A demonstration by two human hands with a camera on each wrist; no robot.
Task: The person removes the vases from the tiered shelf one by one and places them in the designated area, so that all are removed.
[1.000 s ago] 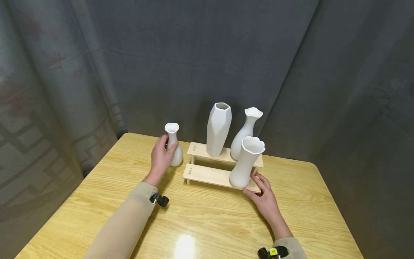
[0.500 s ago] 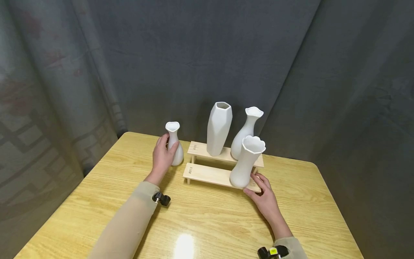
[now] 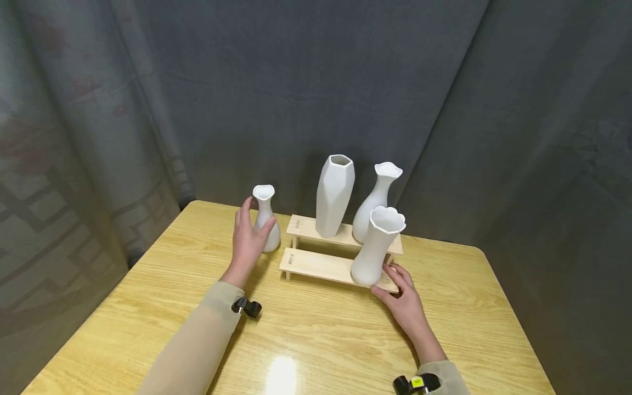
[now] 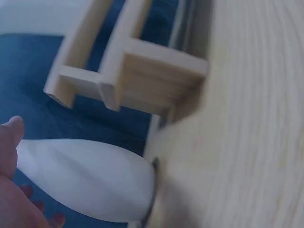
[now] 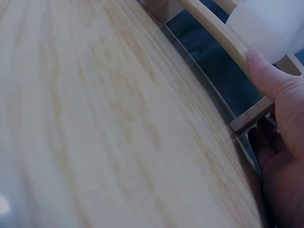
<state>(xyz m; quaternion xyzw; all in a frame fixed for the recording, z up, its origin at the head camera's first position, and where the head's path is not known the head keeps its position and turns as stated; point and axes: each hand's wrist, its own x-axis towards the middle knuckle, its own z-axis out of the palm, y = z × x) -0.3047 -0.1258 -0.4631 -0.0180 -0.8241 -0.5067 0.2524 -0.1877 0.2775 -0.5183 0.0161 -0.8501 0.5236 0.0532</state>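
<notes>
Head view: the left hand [image 3: 247, 241] stands around the small vase [image 3: 271, 241], fingers and thumb spread; contact cannot be confirmed. This vase is upright on the table [image 3: 306, 323], beside the stand [image 3: 316, 264]. The right hand [image 3: 406, 307] grips the stand's right end. Recommended: seat the base flat; avoid knocking the neck. Count: one stand; four vases, the faceted vase [image 3: 335, 197], curved vase [image 3: 371, 211] and scalloped vase [image 3: 371, 258] being on it.

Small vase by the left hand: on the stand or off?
Off; the small vase stands on the table, left of the wooden stand.
</notes>
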